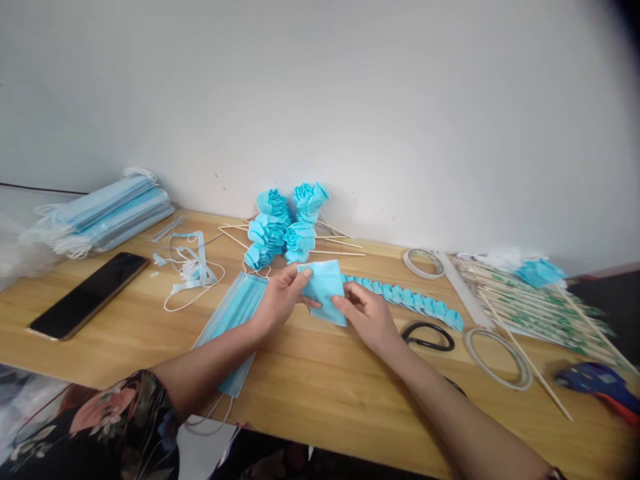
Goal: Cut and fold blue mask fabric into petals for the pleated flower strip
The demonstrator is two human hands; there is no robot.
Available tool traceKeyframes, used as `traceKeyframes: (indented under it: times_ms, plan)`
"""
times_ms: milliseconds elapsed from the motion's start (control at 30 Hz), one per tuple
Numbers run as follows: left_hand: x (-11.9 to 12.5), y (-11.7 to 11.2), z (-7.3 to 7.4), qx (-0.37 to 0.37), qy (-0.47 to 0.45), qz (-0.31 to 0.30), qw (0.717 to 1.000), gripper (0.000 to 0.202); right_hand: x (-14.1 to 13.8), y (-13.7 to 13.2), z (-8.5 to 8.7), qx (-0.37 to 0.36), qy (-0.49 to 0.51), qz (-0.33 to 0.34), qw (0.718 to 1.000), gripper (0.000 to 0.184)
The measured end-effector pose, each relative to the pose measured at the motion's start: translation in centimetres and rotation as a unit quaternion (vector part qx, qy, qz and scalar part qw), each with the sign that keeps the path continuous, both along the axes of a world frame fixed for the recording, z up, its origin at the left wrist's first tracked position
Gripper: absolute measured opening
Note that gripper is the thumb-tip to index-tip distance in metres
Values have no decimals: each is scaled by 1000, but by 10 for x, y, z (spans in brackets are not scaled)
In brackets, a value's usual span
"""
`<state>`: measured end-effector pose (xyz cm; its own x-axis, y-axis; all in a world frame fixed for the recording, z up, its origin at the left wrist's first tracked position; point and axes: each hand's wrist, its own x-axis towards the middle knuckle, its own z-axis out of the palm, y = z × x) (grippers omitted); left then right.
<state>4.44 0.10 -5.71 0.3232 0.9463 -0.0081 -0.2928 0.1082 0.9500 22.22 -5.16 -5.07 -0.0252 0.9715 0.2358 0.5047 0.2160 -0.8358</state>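
Note:
Both hands hold a folded light-blue mask piece (324, 287) just above the wooden table (320, 387). My left hand (283, 297) pinches its left edge, fingers closed on the fabric. My right hand (367, 315) grips its lower right edge with thumb and fingers. Under my left forearm lies a flat blue face mask (231, 320). Beyond the hands, several blue flowers made of mask fabric on thin sticks (285, 230) lie near the wall. A strip of folded blue petals (407, 299) runs to the right of my right hand.
A stack of blue masks (107, 212) and a black phone (90, 295) sit at the left, with cut ear loops (193, 267) nearby. Scissors (429, 337), two tape rolls (497, 357), a bundle of wooden sticks (530, 307) and a blue glue gun (600, 383) lie on the right.

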Motion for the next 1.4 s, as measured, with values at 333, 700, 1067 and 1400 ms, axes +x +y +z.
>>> traceKeyframes:
  times_ms: [333,700,1067,1400]
  plan:
    - [0,-3,1,64,43,-4,997,41,5,2,-3,3,94,9,996,27]
    - [0,-7,2,76,62,-119,988,41,5,-4,1,77,30,-91,992,21]
    - [-2,-14,1,183,197,-105,957,29,11,0,16,60,0,-12,998,21]
    - [-2,-7,-3,196,243,-132,941,44,26,1,14,121,43,-167,978,22]
